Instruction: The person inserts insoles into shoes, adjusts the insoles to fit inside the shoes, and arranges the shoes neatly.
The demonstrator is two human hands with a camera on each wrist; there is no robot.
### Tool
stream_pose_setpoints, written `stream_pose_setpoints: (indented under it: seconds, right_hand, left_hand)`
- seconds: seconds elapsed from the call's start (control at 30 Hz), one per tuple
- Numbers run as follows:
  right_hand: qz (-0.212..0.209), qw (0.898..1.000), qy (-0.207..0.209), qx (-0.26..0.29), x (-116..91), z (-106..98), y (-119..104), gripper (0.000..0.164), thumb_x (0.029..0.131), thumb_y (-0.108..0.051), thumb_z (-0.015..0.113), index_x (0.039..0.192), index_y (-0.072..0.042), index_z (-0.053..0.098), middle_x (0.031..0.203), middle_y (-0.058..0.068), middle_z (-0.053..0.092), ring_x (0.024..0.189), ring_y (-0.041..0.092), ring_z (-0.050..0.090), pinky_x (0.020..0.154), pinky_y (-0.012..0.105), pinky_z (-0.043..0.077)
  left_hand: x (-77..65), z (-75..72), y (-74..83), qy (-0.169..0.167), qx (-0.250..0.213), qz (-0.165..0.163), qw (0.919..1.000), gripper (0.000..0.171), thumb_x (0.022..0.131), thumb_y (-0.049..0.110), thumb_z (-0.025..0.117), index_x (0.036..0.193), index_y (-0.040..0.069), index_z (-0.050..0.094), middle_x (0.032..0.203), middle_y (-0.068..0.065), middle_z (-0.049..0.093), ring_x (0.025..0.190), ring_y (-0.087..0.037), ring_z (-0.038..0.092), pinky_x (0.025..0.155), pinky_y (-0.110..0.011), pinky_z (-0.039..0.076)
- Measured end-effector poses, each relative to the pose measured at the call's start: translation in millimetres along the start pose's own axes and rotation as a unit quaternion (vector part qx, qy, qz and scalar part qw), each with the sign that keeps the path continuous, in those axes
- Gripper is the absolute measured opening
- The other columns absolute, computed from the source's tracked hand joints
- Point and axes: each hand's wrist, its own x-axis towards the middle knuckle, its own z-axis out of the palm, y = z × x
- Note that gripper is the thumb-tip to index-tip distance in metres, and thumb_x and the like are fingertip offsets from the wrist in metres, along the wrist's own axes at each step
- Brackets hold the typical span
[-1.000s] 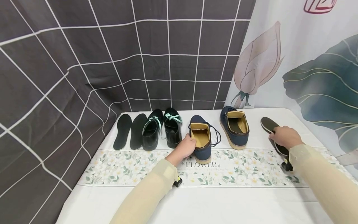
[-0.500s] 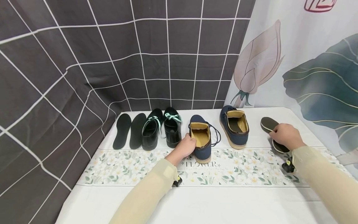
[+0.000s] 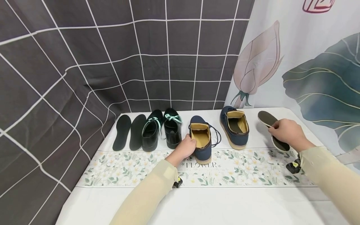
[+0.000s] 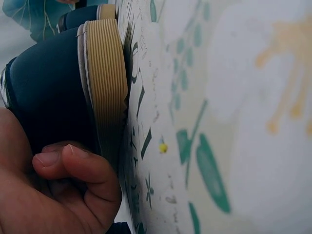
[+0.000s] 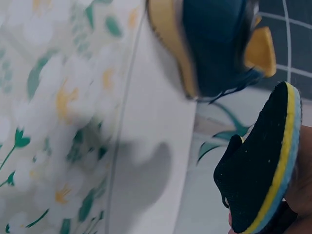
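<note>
My left hand (image 3: 185,147) pinches the left side of the opening of a navy lace-up shoe (image 3: 203,153) with a tan lining. In the left wrist view, curled fingers lie against the navy shoe (image 4: 53,83), whose ribbed tan sole rests on the cloth. At the right, a dark insole (image 3: 267,118) is in my right hand (image 3: 288,133), gripped around its middle. The right wrist view shows the insole (image 5: 258,161) up close, with yellow and blue layers along its edge and a shadow on the cloth beside it. The matching navy shoe (image 3: 235,128) stands between the hands, a dark insole inside.
To the left, two black shoes (image 3: 172,129) with mint laces stand beside two black insoles (image 3: 122,132). A loose navy lace (image 3: 217,137) trails from the held shoe. A dark grid curtain (image 3: 180,68) hangs behind the white table (image 3: 213,206).
My right hand has lifted the insole off the cloth and tilted it, moving slightly right and up. The left hand keeps its grip on the navy shoe, which stays in place.
</note>
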Motion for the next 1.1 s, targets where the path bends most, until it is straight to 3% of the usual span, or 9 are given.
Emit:
stream_pose_setpoints:
  seconds: [0.23,0.47,0.77,1.1]
  right_hand:
    - [-0.028,0.999,0.025,0.003,-7.8,-11.8,-28.5,0.026,0.090,-0.026,0.060,0.081,-0.006,0.074,0.067,0.002,0.065,0.057,0.020,0.054,0.048,0.034,0.040]
    - [-0.085,0.996,0.033,0.000,-22.5,-18.9,-65.7,0.019,0.087,-0.022,0.060,0.080,-0.011,0.075,0.066,-0.003,0.062,0.056,0.016,0.052,0.051,0.032,0.040]
    - [-0.135,0.990,0.020,0.017,-40.4,-13.1,-111.4,0.014,0.084,-0.018,0.063,0.081,-0.011,0.075,0.072,-0.002,0.063,0.059,0.013,0.052,0.053,0.030,0.042]
    - [-0.196,0.979,-0.008,0.060,-56.0,5.9,-156.9,0.010,0.081,-0.014,0.066,0.077,-0.020,0.073,0.066,-0.010,0.058,0.063,0.010,0.049,0.058,0.028,0.040]
  left_hand:
    - [0.0,-0.8,-1.3,0.001,-0.003,0.001,1.0000,0.062,0.105,0.034,0.031,0.160,0.008,0.017,0.137,-0.021,0.055,0.037,-0.019,0.038,0.039,-0.029,0.037]
    - [-0.8,-1.6,-0.1,0.001,0.002,0.002,1.0000,0.062,0.105,0.034,0.031,0.160,0.007,0.018,0.136,-0.022,0.055,0.038,-0.019,0.038,0.039,-0.028,0.037]
    - [-1.4,-0.9,-0.4,0.000,0.001,0.002,1.0000,0.061,0.105,0.034,0.030,0.159,0.007,0.020,0.128,-0.022,0.059,0.036,-0.018,0.036,0.038,-0.028,0.036]
    - [-1.9,-0.9,0.4,0.002,0.001,0.013,0.9999,0.055,0.105,0.035,0.029,0.152,0.006,0.030,0.119,-0.021,0.061,0.037,-0.019,0.036,0.038,-0.028,0.036]
